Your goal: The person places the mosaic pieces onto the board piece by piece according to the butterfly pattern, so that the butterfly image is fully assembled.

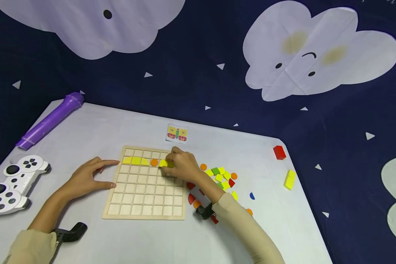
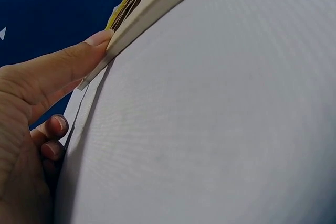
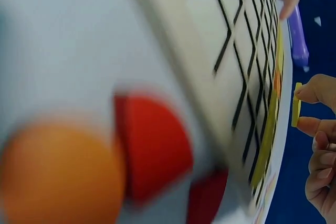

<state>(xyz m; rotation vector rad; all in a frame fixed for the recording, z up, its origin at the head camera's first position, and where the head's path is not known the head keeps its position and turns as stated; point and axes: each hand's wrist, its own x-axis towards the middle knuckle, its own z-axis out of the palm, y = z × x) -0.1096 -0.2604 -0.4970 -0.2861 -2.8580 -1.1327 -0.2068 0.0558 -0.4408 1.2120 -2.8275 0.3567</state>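
A square wooden grid board (image 1: 144,217) lies flat on the white table. Along its second row from the far side are yellow square tiles (image 1: 136,161) and an orange round tile (image 1: 154,162). My right hand (image 1: 183,165) is over the far right part of the board, its thumb and a finger pinching a yellow tile (image 3: 296,104) by the edges. At the board's left side, my left hand (image 1: 82,180) touches the frame with its extended index finger and thumb (image 2: 100,38); its other fingers are bent in toward the palm.
Loose yellow, green, red and orange pieces (image 1: 219,178) lie right of the board, partly under my right forearm. Behind the board is a butterfly picture card (image 1: 177,133). A white game controller (image 1: 16,183) and purple microphone-shaped object (image 1: 52,119) are left; red (image 1: 279,152) and yellow blocks (image 1: 289,179) are far right.
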